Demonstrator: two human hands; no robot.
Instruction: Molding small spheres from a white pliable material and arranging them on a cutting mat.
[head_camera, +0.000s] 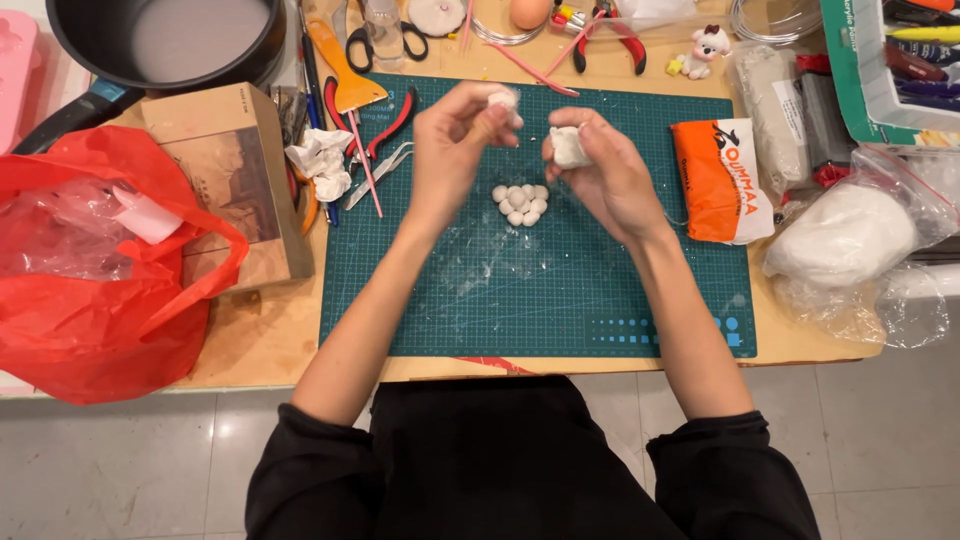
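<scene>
My left hand (455, 150) pinches a small bit of white clay (502, 99) between thumb and fingertips above the green cutting mat (420, 290). My right hand (605, 175) grips a larger white clay lump (568, 147) just to the right of it. Below and between both hands, a cluster of several small white clay balls (522, 202) lies on the mat. Faint white smears mark the mat in front of the balls.
A red plastic bag (95, 290) and a cardboard box (235, 175) sit at the left, a dark pot (165, 40) behind them. Scissors, pliers and a scraper lie along the back edge. An orange packet (722, 180) and bagged white clay (850, 235) sit at the right.
</scene>
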